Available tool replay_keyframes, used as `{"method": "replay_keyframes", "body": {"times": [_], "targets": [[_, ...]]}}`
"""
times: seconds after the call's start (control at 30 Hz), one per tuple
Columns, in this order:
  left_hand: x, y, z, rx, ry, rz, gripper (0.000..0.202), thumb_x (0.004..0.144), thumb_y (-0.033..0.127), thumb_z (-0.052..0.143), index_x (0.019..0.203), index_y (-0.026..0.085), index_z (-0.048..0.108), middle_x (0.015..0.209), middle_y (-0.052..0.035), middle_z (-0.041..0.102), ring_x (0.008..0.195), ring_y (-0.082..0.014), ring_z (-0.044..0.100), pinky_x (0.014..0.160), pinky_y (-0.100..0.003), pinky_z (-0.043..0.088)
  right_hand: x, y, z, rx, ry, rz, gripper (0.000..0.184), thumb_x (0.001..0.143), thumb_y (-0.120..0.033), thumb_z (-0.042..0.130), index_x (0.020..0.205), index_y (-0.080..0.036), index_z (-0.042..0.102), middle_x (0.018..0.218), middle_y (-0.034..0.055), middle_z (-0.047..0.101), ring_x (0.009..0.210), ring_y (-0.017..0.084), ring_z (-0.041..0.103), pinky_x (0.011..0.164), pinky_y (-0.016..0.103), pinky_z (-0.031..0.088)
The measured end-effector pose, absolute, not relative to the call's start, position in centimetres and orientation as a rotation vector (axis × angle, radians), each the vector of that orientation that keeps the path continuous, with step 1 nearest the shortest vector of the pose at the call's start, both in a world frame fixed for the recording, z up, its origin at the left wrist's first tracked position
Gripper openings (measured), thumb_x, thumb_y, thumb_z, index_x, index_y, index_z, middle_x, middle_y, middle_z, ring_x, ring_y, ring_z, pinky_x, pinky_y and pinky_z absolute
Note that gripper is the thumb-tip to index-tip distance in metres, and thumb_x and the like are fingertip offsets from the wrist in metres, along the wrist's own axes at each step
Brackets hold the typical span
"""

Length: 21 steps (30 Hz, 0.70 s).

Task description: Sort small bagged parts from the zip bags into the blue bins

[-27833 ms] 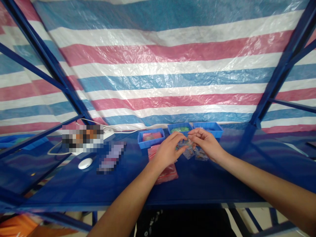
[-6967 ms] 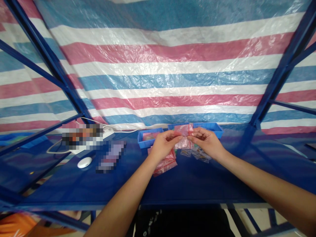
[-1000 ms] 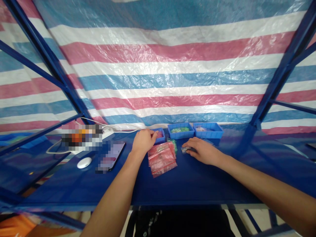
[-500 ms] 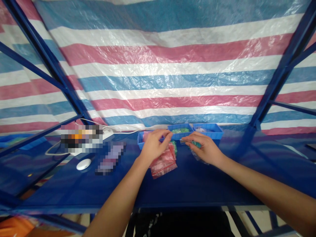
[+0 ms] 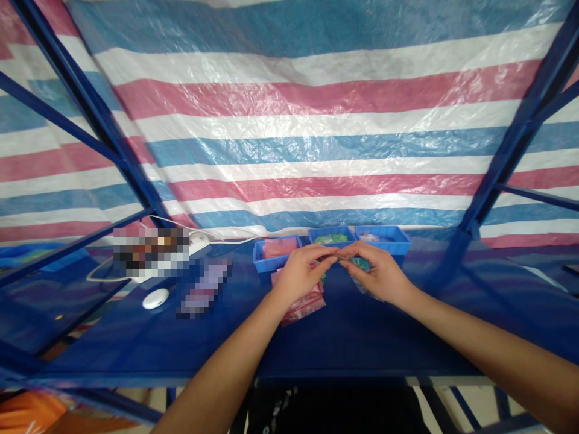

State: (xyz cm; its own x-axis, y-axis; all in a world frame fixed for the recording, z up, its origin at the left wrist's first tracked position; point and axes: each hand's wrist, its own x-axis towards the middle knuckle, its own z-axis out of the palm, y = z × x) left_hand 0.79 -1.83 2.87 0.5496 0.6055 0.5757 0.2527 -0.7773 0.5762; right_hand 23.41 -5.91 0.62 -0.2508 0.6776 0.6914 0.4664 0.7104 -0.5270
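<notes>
Both my hands are closed, and their fingertips meet over the blue table [image 5: 384, 337]. My left hand [image 5: 304, 272] pinches a thin, small thing from the left, too small to name. The same thing sits between thumb and fingers of my right hand [image 5: 377, 270]. Below the left hand lie red zip bags [image 5: 307, 307], partly covered by it, with a bit of green bag beside them. A clear plastic bag with teal-green contents [image 5: 362, 263] shows under the right hand; whether that hand holds it, I cannot tell.
Behind my hands stand a blue bin of red bags [image 5: 279, 247], one of green bags [image 5: 332, 239] and one with whitish pieces [image 5: 384, 240]. To the left are a white rounded case [image 5: 155, 298], a blurred-out phone-shaped thing [image 5: 205, 288] and white cables. Blue frame posts flank the table.
My left hand has moved right and slightly down, from above the red bags to my right fingertips, uncovering the bin of red bags. The right hand has barely moved.
</notes>
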Motion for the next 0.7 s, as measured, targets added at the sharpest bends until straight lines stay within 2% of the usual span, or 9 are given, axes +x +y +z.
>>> {"method": "replay_keyframes", "body": {"times": [0.17,0.37,0.53,0.7], "targets": [[1.0,-1.7,2.5,2.312,0.715,1.175,0.023,0.099,0.034,0.067,0.114,0.023,0.08,0.112,-0.008,0.081,0.1,-0.0231,0.077,0.094,-0.036,0.061,23.4,-5.2,-0.5,-0.928,-1.774,0.471,0.029,0.095,-0.043,0.073,0.119,-0.027,0.071,0.111,0.0073,0.079,0.102,0.027,0.076,0.097,0.046,0.061],[1.4,-1.5,1.5,2.187,0.699,1.215,0.03,0.095,0.035,0.072,0.122,0.022,0.074,0.107,-0.0074,0.082,0.097,-0.0217,0.079,0.092,-0.035,0.064,23.5,-4.2,-1.3,-0.875,-1.665,0.697,0.04,0.091,-0.048,0.076,0.122,-0.026,0.065,0.103,0.0061,0.08,0.097,0.026,0.077,0.094,0.046,0.062],[1.6,-1.5,1.1,2.218,0.687,1.189,0.032,0.09,0.025,0.075,0.122,0.022,0.073,0.106,-0.0063,0.081,0.093,-0.0198,0.078,0.089,-0.032,0.064,23.5,-4.2,-1.5,-0.84,-1.671,0.743,0.04,0.093,-0.045,0.074,0.126,-0.027,0.059,0.101,0.0053,0.078,0.095,0.024,0.076,0.095,0.046,0.062],[1.7,-1.9,1.2,2.236,0.651,1.193,0.044,0.084,0.011,0.072,0.126,0.022,0.067,0.104,-0.0046,0.077,0.088,-0.0163,0.075,0.086,-0.03,0.063,23.3,-4.6,-1.4,-0.832,-1.722,0.706,0.038,0.094,-0.039,0.073,0.128,-0.028,0.058,0.106,0.0058,0.074,0.097,0.024,0.075,0.097,0.045,0.061]]}}
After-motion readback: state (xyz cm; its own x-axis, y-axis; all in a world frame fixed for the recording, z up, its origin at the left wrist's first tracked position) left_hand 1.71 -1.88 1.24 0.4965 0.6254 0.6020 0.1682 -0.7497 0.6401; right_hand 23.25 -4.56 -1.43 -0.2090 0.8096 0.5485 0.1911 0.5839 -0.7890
